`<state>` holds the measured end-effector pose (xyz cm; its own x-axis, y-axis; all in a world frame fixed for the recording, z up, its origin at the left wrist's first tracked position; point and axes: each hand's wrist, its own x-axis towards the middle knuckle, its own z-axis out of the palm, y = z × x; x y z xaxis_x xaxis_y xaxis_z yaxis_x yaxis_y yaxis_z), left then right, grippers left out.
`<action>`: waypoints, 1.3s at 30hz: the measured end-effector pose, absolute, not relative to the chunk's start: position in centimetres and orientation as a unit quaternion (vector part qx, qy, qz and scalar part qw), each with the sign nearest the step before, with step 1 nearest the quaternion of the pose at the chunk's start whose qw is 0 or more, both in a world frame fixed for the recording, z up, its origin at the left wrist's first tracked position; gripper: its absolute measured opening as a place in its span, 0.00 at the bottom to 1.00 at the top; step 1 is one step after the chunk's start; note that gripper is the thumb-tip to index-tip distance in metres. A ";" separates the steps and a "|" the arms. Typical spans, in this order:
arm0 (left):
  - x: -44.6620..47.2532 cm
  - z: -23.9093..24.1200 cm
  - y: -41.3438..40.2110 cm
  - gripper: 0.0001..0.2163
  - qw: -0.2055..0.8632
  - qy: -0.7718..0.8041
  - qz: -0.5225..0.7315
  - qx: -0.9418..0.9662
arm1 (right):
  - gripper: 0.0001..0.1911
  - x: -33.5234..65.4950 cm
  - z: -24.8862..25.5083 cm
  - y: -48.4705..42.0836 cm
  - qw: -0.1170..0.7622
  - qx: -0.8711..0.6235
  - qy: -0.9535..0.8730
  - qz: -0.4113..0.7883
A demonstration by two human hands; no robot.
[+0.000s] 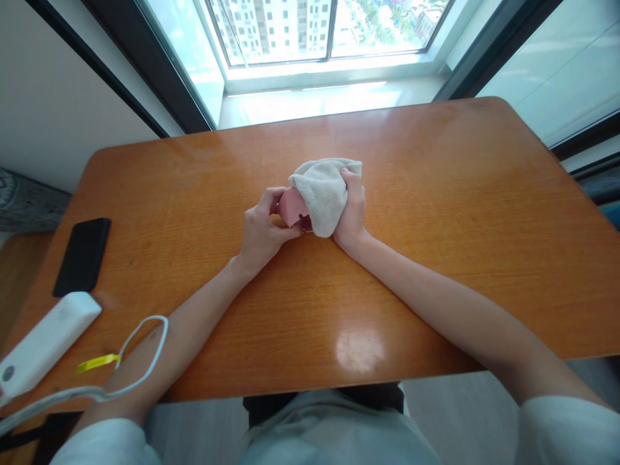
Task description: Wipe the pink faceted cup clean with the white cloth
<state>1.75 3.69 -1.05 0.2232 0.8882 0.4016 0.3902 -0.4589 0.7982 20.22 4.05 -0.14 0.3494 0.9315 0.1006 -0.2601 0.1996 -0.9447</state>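
Note:
A small pink object (292, 206) with a notched edge is gripped at its left side by my left hand (261, 226), thumb below and fingers above. Its exact kind does not show, since a cloth covers its right part. That cream-coloured cloth (323, 190) is bunched in my right hand (352, 210), the thumb pressed on its top and the other fingers hidden behind it. Cloth and pink object touch each other, held over the middle of the wooden table (436, 258).
At the table's left lie a black phone (82, 257) and a white power strip (51, 342). A white cable (162, 342) with a yellow tag (97, 363) loops over my left forearm. Behind the table's far edge is a window (329, 32).

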 end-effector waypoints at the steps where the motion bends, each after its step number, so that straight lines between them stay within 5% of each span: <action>1: 1.7 -1.0 3.7 0.25 0.280 0.439 0.442 0.730 | 0.29 20.1 0.1 4.0 0.694 -0.460 -0.361 0.420; 12: 1.9 -0.3 3.4 0.22 0.302 0.410 0.420 0.752 | 0.26 21.3 2.4 3.1 0.624 -0.480 -0.575 0.221; 25: 1.7 -0.7 3.1 0.20 0.256 0.392 0.400 0.788 | 0.13 19.8 5.9 1.5 0.362 -0.468 -0.806 0.007; 39: 1.8 -1.6 3.9 0.19 0.205 0.433 0.433 0.764 | 0.18 20.8 5.1 2.1 0.454 -0.455 -0.758 0.111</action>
